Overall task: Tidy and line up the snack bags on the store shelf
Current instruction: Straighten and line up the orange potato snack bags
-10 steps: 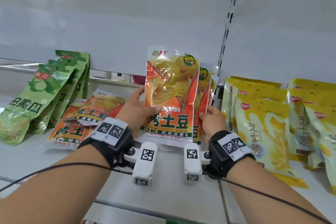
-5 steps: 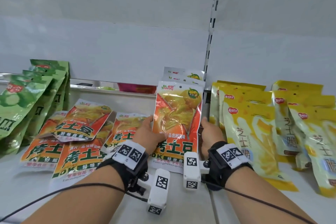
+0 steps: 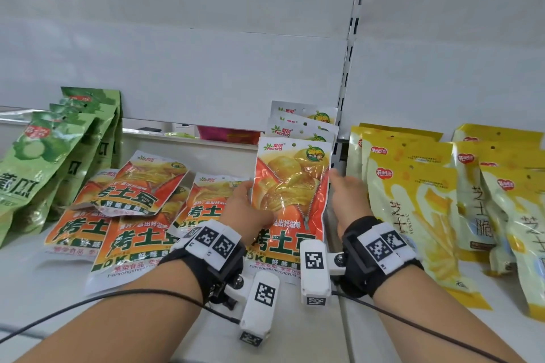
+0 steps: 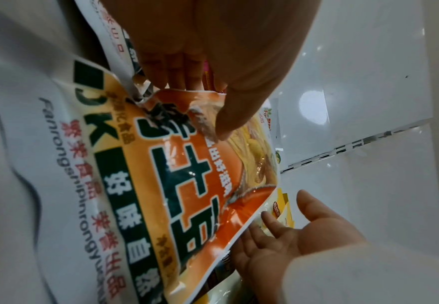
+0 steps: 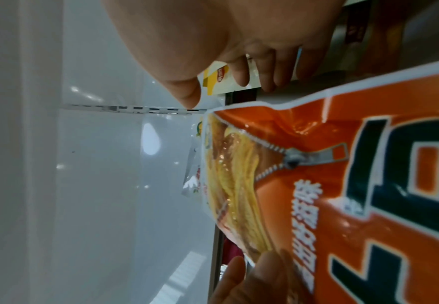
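Left hand (image 3: pixel 246 209) grips the orange bag (image 3: pixel 290 194) by its left edge, thumb on the front, holding it upright at the head of the orange row just left of the yellow bags (image 3: pixel 418 215). Right hand (image 3: pixel 349 200) sits loose-fingered beside the bag's right edge, grasping nothing. More orange bags (image 3: pixel 138 215) lie flat on the shelf (image 3: pixel 44 283) to the left.

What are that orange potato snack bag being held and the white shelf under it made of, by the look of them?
The orange snack bag looks like thin glossy plastic film: it crinkles, catches bright glints, and a clear window shows the yellow pieces inside. The left hand dents it easily, so it is soft. The shelf looks like smooth white-painted metal, probably: it mirrors the lights faintly, and a slotted upright runs up the back.
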A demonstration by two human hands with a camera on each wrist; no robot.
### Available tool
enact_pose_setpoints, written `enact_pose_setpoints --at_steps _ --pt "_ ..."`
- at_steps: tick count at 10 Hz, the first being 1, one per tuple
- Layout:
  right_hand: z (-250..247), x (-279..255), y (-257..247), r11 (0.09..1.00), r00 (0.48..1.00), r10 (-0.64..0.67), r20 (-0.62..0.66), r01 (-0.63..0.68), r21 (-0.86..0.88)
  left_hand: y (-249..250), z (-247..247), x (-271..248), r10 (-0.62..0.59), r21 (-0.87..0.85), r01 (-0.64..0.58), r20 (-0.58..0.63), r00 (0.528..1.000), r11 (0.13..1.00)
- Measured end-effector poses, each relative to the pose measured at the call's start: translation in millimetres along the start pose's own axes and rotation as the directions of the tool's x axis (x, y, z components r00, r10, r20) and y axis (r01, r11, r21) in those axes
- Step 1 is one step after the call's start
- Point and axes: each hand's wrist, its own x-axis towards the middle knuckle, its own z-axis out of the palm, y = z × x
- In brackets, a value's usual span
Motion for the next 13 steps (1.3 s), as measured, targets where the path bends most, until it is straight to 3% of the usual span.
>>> enact_pose_setpoints --at_steps 2,3,4,5,6,7,8,9,10,11,12,13 --pt "0 -16 -18 0.981 0.976 -0.195 -0.101 0.192 -0.032 9 -9 -5 0.012 0.039 -0.010 -0.071 0.997 0.999" --pt "11 -30 -27 0.972 0.972 -0.233 0.021 0.232 0.036 12 -24 -11 0.008 0.023 -0.005 -0.115 0.993 1.000" --pt "27 -42 -32 0.975 0.943 -0.223 0.245 0.210 0.078 12 -48 -17 0.014 0.046 -0.006 -0.166 0.986 0.999" --pt "53 -50 -31 0.993 0.865 -0.116 0.488 0.085 0.085 9 -77 -22 0.023 0.088 -0.003 -0.239 0.971 0.996" --pt "80 -60 -27 0.998 0.806 -0.061 0.589 0.039 0.050 5 -108 -24 0.023 0.120 0.018 -0.335 0.942 0.993" --pt "104 -67 -25 1.000 0.835 0.022 0.550 -0.009 -0.026 1 -142 -20 -0.014 0.221 0.114 -0.409 0.912 0.969" --pt "129 -62 -31 0.806 0.807 0.000 0.591 0.350 -0.478 -8 -171 -12 -0.058 0.322 0.208 -0.420 0.906 0.923" --pt "146 -70 -38 0.838 0.849 0.077 0.523 0.229 -0.495 -18 -190 -2 -0.083 0.402 0.247 -0.382 0.920 0.882" --pt "167 -60 -38 0.689 0.834 0.082 0.545 0.348 -0.636 -24 -203 9 -0.119 0.505 0.274 -0.317 0.941 0.818" --pt "185 -47 -27 0.723 0.872 0.154 0.465 0.221 -0.654 -28 -212 19 -0.147 0.594 0.281 -0.263 0.953 0.754" --pt "195 -46 -22 0.611 0.866 0.098 0.491 0.337 -0.716 -30 -222 30 -0.169 0.651 0.281 -0.231 0.958 0.705" --pt "201 -45 -27 0.648 0.895 0.161 0.416 0.222 -0.728 -33 -230 35 -0.194 0.705 0.247 -0.157 0.968 0.664"
